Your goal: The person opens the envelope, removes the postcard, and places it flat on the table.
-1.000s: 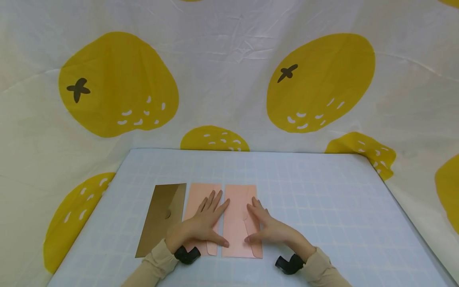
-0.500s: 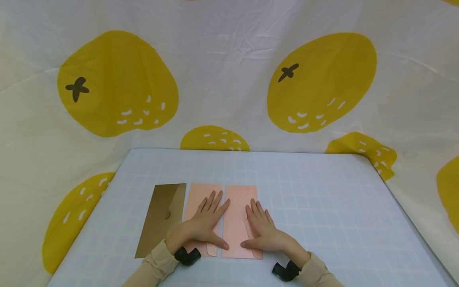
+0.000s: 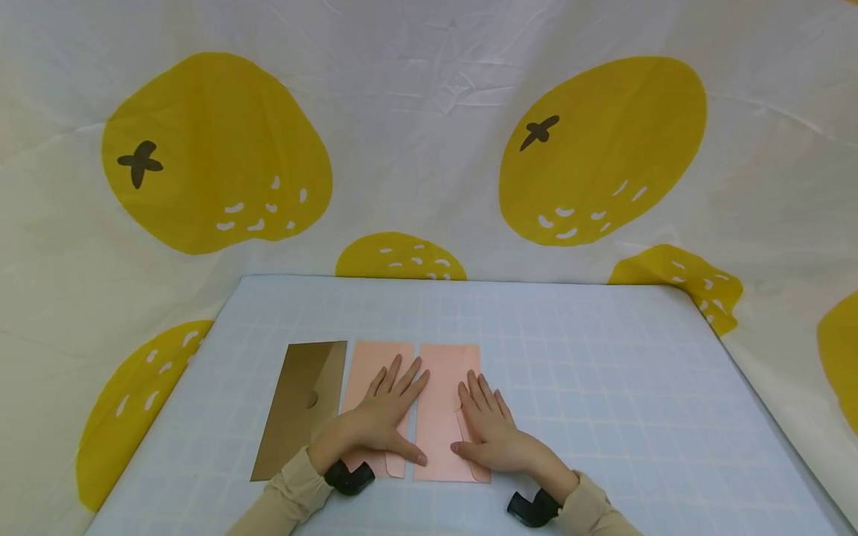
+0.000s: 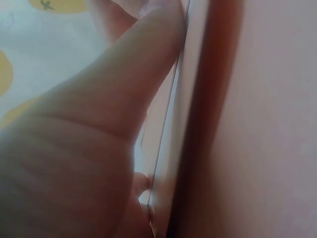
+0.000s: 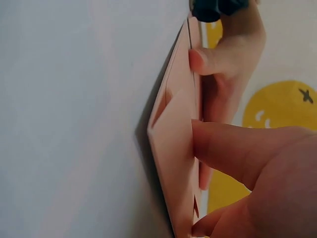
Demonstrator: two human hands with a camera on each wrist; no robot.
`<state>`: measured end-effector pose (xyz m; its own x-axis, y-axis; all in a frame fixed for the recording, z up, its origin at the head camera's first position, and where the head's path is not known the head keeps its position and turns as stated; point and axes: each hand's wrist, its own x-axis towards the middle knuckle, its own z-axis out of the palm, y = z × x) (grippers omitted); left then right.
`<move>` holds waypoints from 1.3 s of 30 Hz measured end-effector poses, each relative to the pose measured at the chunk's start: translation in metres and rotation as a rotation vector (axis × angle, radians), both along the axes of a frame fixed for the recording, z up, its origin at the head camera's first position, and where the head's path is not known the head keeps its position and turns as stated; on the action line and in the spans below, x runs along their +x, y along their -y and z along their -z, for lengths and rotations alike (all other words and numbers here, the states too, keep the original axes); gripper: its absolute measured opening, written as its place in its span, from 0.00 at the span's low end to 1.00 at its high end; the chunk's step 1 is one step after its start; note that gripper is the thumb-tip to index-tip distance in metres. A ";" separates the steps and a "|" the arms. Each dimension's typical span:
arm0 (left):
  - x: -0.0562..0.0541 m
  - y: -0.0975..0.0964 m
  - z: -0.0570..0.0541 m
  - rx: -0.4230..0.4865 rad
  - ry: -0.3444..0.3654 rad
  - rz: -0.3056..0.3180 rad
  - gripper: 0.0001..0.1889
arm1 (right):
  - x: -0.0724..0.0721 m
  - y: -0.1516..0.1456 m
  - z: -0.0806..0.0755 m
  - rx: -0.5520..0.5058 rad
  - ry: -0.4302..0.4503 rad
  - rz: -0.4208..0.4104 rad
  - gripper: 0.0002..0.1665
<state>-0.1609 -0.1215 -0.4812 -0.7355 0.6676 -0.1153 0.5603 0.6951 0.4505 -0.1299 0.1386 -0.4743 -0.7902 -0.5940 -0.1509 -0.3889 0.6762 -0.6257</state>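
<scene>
Two pink envelopes lie side by side with a narrow gap between them. My left hand (image 3: 387,418) is spread over the left pink envelope (image 3: 377,356), its thumb and index fingertips reaching the near side of the right pink envelope (image 3: 439,417). Along that right envelope's flap edge, my right hand (image 3: 494,428) lies with straight fingers and the thumb apart. In the right wrist view the thumb and fingertips of the right hand (image 5: 257,163) touch the pink envelope (image 5: 171,163), whose flap stands slightly raised. The left wrist view shows the left hand (image 4: 94,109) close up, blurred.
A brown envelope (image 3: 302,409) with a round notch lies left of the pink ones, partly beneath my left wrist in the head view. All lie on a pale blue gridded tabletop (image 3: 603,387). Behind hangs a white cloth (image 3: 415,134) with yellow fruit shapes.
My right hand has turned flatter, its fingers straightening over the right envelope's flap and its thumb shifting slightly left. My left hand and the envelopes have stayed in place.
</scene>
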 end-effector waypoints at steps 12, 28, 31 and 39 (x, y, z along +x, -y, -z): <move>0.004 -0.007 -0.001 -0.023 -0.031 -0.027 0.70 | 0.002 -0.001 0.000 0.004 -0.019 -0.004 0.54; 0.001 -0.034 -0.014 -0.189 -0.053 -0.035 0.76 | -0.001 0.001 -0.002 0.001 -0.026 0.002 0.51; 0.000 -0.038 -0.016 -0.223 -0.031 -0.041 0.77 | 0.000 0.002 -0.001 0.002 -0.029 -0.003 0.51; -0.002 -0.042 -0.017 -0.221 0.004 -0.067 0.79 | 0.000 0.001 -0.001 -0.001 -0.029 0.006 0.51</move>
<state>-0.1631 -0.0791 -0.4641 -0.7765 0.5757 -0.2561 0.5082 0.8125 0.2854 -0.1297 0.1376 -0.4730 -0.7978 -0.5893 -0.1275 -0.4026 0.6780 -0.6149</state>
